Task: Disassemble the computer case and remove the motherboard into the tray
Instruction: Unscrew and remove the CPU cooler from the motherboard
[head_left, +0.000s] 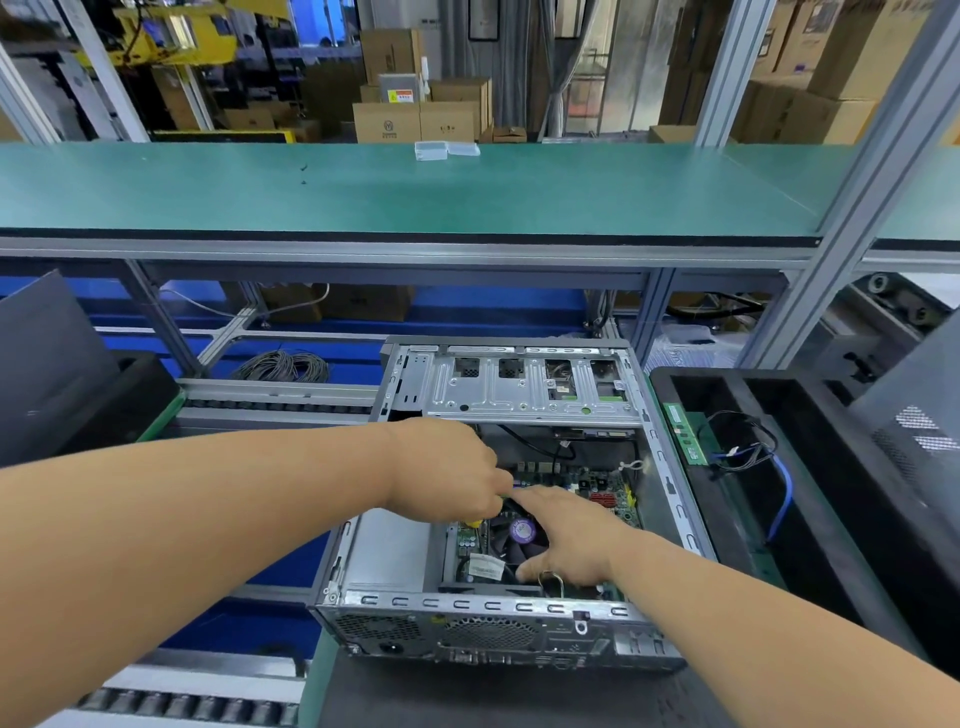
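Inside the open computer case (498, 623), the right hand (571, 535) rests with spread fingers on the CPU fan (519, 535) over the motherboard (597, 493), the left hand (447, 473) pinches something hidden just beyond, and the tray (810, 467) lies to the right.

Bare, dull-grey sheet metal on the computer case (524, 395); matt black plastic tray (841, 499) just beside it; smooth matt green shelf (363, 192) above.

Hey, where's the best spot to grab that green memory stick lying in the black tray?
Probably pinch the memory stick by its two long edges near mid-length, coming from above. It lies flat and narrow along the black tray's left side, top unobstructed, with the cable bundle just right of it.
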